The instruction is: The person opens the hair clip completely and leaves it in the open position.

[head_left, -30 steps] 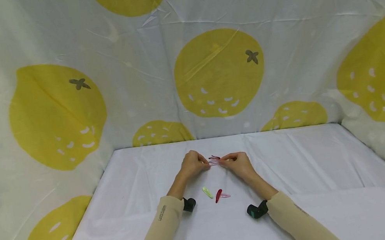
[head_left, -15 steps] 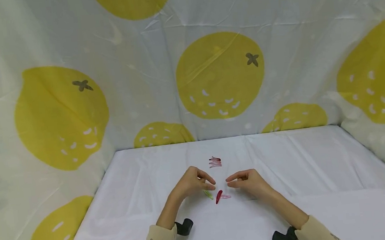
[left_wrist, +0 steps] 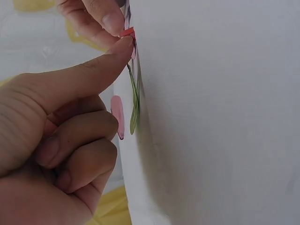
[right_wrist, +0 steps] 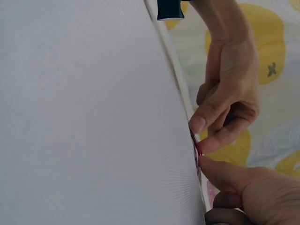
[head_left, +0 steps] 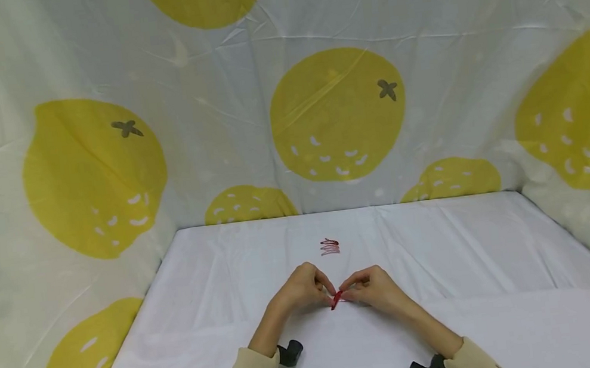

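Low over the white table, a red snap hair clip (head_left: 336,299) is between my two hands. My left hand (head_left: 302,288) pinches it between thumb and index finger; the thumb lies on its red end (left_wrist: 127,33) in the left wrist view. Opposite, my right hand (head_left: 376,287) has its thumb and index fingertips at the clip's other side, pinching there. Just beside it a pink hair clip shows only in part, behind the right fingertips. A green hair clip (left_wrist: 134,105) lies near the left hand, covered by that hand in the head view.
Farther back on the white-covered table (head_left: 442,252), several red and pink hair clips (head_left: 330,246) lie in a stacked row. A white curtain with yellow fruit prints (head_left: 338,113) hangs behind. Black wrist cameras (head_left: 291,353) sit on both wrists.
Both hands left the far row of clips, came back toward the body with parted fingers, then closed in on the red hair clip. The row stays in place.
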The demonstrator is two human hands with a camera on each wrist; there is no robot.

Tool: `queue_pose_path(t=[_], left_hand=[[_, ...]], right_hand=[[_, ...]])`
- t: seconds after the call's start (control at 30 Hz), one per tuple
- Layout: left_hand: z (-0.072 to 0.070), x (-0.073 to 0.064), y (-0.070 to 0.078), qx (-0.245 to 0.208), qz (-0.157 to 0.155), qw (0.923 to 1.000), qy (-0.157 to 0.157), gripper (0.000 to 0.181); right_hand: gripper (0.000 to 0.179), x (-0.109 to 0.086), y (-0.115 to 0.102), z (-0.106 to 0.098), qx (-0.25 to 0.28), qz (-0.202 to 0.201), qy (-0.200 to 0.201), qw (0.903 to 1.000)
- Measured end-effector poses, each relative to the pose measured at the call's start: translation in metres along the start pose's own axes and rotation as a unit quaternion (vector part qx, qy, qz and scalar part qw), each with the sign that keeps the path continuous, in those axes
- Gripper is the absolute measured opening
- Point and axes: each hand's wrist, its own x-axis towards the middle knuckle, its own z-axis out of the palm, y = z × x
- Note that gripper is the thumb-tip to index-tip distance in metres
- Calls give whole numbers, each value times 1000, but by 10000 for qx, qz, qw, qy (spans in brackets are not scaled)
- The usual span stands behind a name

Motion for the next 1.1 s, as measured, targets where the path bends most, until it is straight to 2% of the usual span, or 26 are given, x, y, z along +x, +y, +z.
queue_pose_path(t=[0.13,0.27,0.47,0.67,0.83,0.93,1.1], left_hand=[[1,-1,-1,-75,-54,9999,-55,11],[3,-3,-3,-160,-111,9998,-75,13],[5,-4,-6,-333,-29,9994,-108,13],[2,-4,-7,-323,45,9993,-194,9],[-2,-5,-6,-158,99,9996,-216,8],[-4,-5,-6,-142,146,9997,-159,7],[-8,-5,-8,-310,230,9991,185,3]], right_hand=[[11,-2,1,0,9,-43,17,10000],[12,-5,1,2,-57,-272,-154,9995],[5,-6,0,5,-147,-506,-291,9982],[9,-5,-3,1,-423,-400,-447,9973],[16,-4,-4,-5,-226,-219,-610,9976],[17,-4,-3,-8,41,-143,-651,9978],[12,-4,-5,-11,161,-176,-620,9978]])
